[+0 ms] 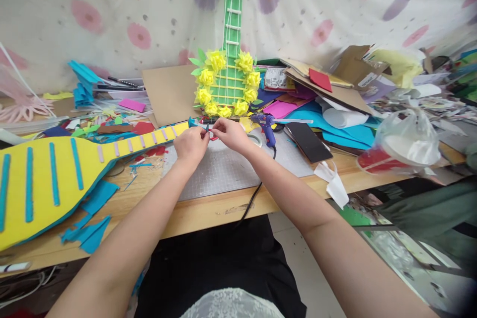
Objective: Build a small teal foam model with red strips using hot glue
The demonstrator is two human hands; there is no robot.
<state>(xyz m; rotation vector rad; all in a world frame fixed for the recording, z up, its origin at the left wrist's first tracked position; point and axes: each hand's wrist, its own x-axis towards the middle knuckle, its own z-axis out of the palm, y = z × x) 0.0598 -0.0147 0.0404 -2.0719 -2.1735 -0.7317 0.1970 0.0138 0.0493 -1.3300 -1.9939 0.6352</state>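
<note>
My left hand (192,146) is closed in a pinch on a small dark-blue piece (207,128) that looks like paper. Close against it, my right hand (231,135) has its fingers drawn together; what they grip, if anything, is too small to make out. Something red shows between the two hands. A yellow cardboard lute-shaped instrument (95,151) with blue and pale purple strips lies to the left, its neck reaching my left hand. Behind my hands stands a green cardboard instrument (233,49) with white strings and yellow paper flowers.
A blue glue gun (269,131) with a black cord lies right of my hands, beside a tape roll (256,138) and a phone (309,143). A grey cutting mat (212,174) is beneath. Paper scraps (99,196) lie left; a bagged red cup (383,156) stands right.
</note>
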